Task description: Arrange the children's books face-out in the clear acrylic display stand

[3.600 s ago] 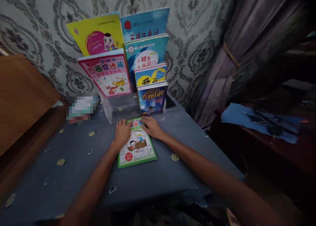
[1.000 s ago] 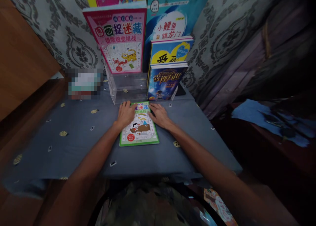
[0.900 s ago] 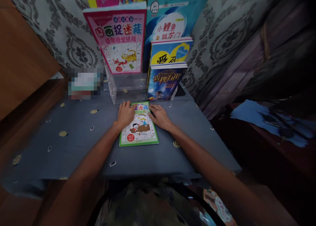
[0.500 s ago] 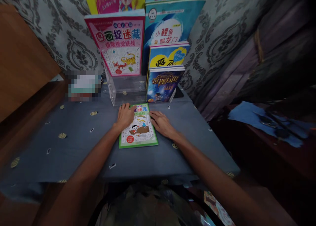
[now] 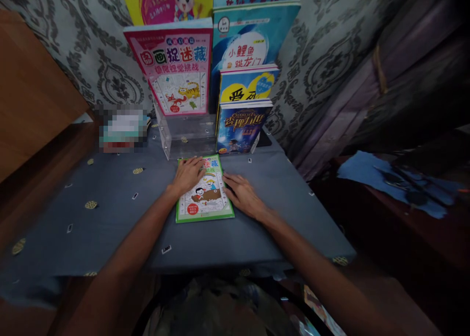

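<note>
Closest to me, patterned clothing [image 5: 216,306] fills the bottom of my view, too dark and cut off to read well, and beside it a colourful printed thing [image 5: 321,309] shows only in part below the edge of the surface [image 5: 121,228]. Both forearms run in from the lower corners. The green-bordered book [image 5: 207,195] lies face up on the surface, in front of the display stand, between the hands. My left hand [image 5: 187,175] rests across its upper left, covering that corner and part of the title; its grip is wide, fingers laid out rather than curled, though I can't see beneath the palm. My right hand [image 5: 242,193] sits at the book's right edge, fingers extended, its grip loose and closed around nothing I can see; its underside is hidden too. Beyond them the clear stand [image 5: 165,136] is hard to make out against the cloth. It carries a dark blue book [image 5: 239,129], with a yellow-heart cover [image 5: 240,86] partly covered behind it, a pink book [image 5: 176,66], a teal book [image 5: 253,35], and a yellow book [image 5: 161,5] cropped by the frame. Off left, a pixelated patch masks a small pile [image 5: 123,130]. Past that hangs patterned wall covering [image 5: 88,37]; the far right sinks into shadow.
</note>
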`<action>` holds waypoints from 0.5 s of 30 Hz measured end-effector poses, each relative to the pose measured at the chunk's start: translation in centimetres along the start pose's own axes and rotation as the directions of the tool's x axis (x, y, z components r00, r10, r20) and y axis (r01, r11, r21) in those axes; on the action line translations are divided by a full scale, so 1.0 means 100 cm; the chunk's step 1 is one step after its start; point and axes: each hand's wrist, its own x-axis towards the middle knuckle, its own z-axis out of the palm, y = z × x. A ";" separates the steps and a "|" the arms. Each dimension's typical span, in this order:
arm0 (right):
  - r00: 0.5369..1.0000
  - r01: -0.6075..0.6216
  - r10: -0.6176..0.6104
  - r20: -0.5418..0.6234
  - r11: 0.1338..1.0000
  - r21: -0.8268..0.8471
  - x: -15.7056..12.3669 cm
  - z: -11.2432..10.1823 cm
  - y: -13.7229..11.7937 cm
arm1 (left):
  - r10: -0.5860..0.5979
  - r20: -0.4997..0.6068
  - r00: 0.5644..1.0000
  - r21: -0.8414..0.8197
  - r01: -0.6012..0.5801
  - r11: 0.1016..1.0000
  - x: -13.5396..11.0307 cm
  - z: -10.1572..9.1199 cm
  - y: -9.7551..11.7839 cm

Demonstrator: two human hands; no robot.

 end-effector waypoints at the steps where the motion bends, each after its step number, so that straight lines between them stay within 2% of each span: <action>1: 1.000 0.000 0.000 0.001 1.000 -0.001 0.000 0.000 0.000 | 0.004 0.001 1.000 0.001 -0.004 1.000 0.000 0.000 0.000; 8: 1.000 -0.010 0.010 -0.004 1.000 -0.016 -0.001 0.002 -0.001 | -0.007 0.008 1.000 0.005 0.007 1.000 0.001 0.002 -0.001; 15: 0.994 0.073 -0.070 -0.089 0.997 0.032 -0.017 0.000 -0.005 | -0.004 0.016 1.000 0.001 0.004 1.000 0.000 -0.001 0.000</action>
